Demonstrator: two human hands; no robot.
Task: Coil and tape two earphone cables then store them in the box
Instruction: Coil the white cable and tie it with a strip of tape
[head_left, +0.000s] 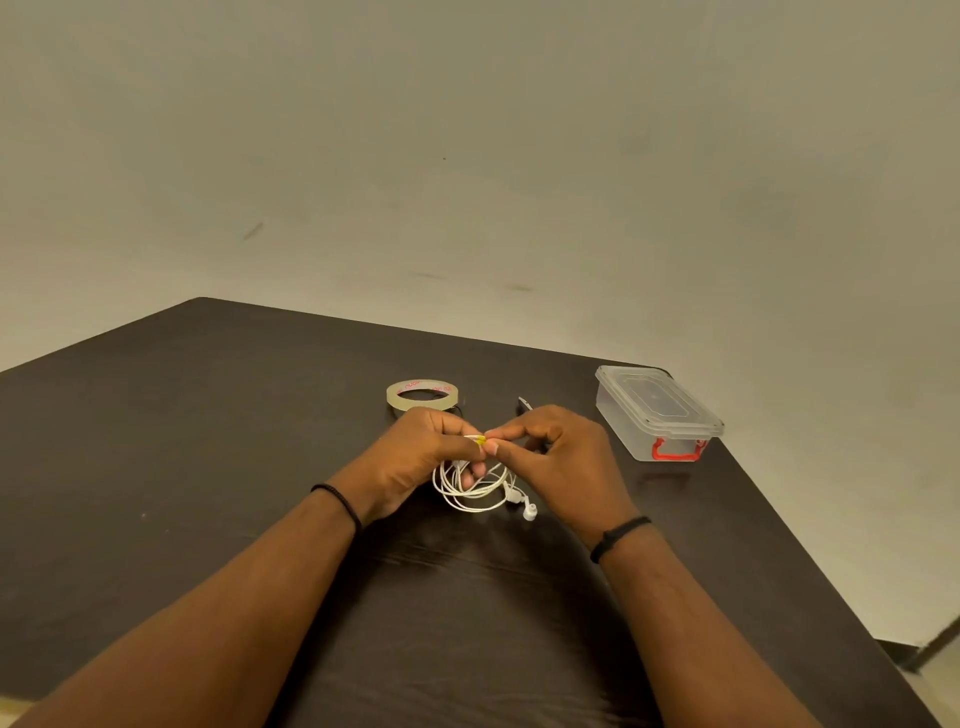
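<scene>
Coil (474, 486) near side of the tape roll (423, 393), left hand (422, 457) pinching its top, right hand (558, 457) pinching the tape strip (481, 440); I should wrap snug, keeping loops gathered.

On the table (208, 441), the tape roll (423, 395) lies behind the left hand (415, 457), the lidded box (657, 413) right of the right hand (563, 462), and the coiled earphone cable (475, 486) between both hands.
</scene>
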